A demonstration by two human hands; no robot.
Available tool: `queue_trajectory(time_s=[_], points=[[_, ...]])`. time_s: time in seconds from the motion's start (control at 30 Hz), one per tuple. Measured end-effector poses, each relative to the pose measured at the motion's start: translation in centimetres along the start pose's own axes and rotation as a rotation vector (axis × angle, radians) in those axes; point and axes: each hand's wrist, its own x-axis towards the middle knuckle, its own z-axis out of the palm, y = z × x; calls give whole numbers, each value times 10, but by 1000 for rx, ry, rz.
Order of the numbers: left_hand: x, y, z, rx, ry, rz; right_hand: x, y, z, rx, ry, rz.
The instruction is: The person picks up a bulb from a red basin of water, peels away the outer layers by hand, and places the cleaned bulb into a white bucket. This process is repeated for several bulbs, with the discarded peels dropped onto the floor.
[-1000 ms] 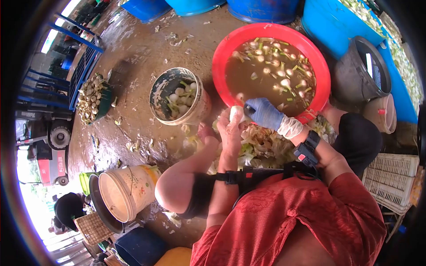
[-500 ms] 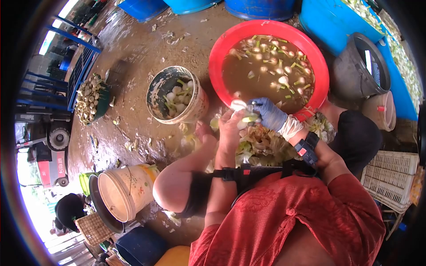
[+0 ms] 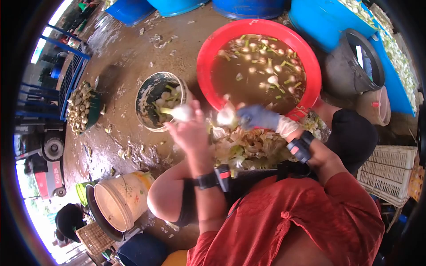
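My left hand point(image 3: 191, 133), bare and blurred, holds a white garlic bulb point(image 3: 181, 113) between thumb and fingers, its pale green stem pointing left. Hand and bulb are over the near rim of a dirty white bucket point(image 3: 141, 116), which has peeled bulbs point(image 3: 167, 98) inside. My right hand point(image 3: 258, 118), in a blue glove, is closed at the near edge of the red tub point(image 3: 205, 66); its grip is too smeared to make out. Just left of its fingertips shows another bulb point(image 3: 226, 115). Beneath both hands lies a heap of peeled skins point(image 3: 248, 144).
Brown water in the tub carries several floating bulbs point(image 3: 269, 66). A dark green container point(image 3: 94, 111) heaped with bulbs stands left. Blue tubs point(image 3: 310, 22), a black bucket point(image 3: 339, 73) and a white crate point(image 3: 386, 170) are to the right. Stacked buckets point(image 3: 126, 199) stand at lower left.
My left hand has moved left with the garlic bulb, away from my right hand to the bucket. My right hand has stayed near the tub's edge, slightly lower.
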Motion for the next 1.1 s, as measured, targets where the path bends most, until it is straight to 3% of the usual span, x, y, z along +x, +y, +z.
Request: queue_trajectory(time_s=[0.03, 0.1, 0.17, 0.23, 0.3, 0.37, 0.43, 0.5, 0.53, 0.57, 0.63, 0.7, 0.73, 0.77, 0.83, 0.9, 0.93, 0.97, 1.03, 1.1], points=[[-2, 13, 8, -343, 53, -128, 1, 11, 10, -695, 103, -289], [2, -2, -11, -309, 16, -147, 9, -29, -7, -526, 2, 93], [-4, -25, -23, 6, 69, -284, 22, -19, -39, -440, 287, 196], [-10, -33, -14, 169, 89, -292, 40, 36, -83, -570, 602, 204], [-8, -37, -3, 328, 102, -286, 41, 70, -119, -763, 903, 419], [-6, -38, 3, 423, 75, -274, 45, 90, -142, -652, 929, 894], [-3, -44, 2, 368, 74, -301, 45, 153, -148, -737, 919, 875], [-1, -51, 0, 454, 77, -355, 58, 238, -153, -699, 448, 939], [-1, -53, 0, 420, 64, -358, 44, 175, -142, -1358, -76, 450], [-1, -55, 1, 420, 74, -358, 41, 244, -138, -1307, 153, 200], [-1, -58, 4, 502, 89, -360, 47, 109, -98, 37, 325, 438], [-5, -57, 8, 499, 82, -356, 49, 74, -68, 186, 287, 124], [-7, -55, 16, 516, 110, -378, 49, 49, -54, 39, 281, -42], [-9, -53, 24, 531, 137, -397, 44, 7, -45, -141, 237, -27], [-12, -49, 29, 538, 137, -391, 50, -2, -24, 47, 189, -60], [-15, -45, 27, 323, -22, -335, 45, -10, 6, 50, 130, -206], [-12, -48, 12, 239, -162, -260, 39, -31, 5, -175, 74, -245], [-12, -46, 9, 234, -164, -252, 38, -38, 8, -181, 69, -251], [-13, -44, 8, 205, -201, -193, 37, -48, 8, -182, 214, -301], [-17, -41, 12, 167, -238, -129, 33, -56, 4, -152, 228, -295]])
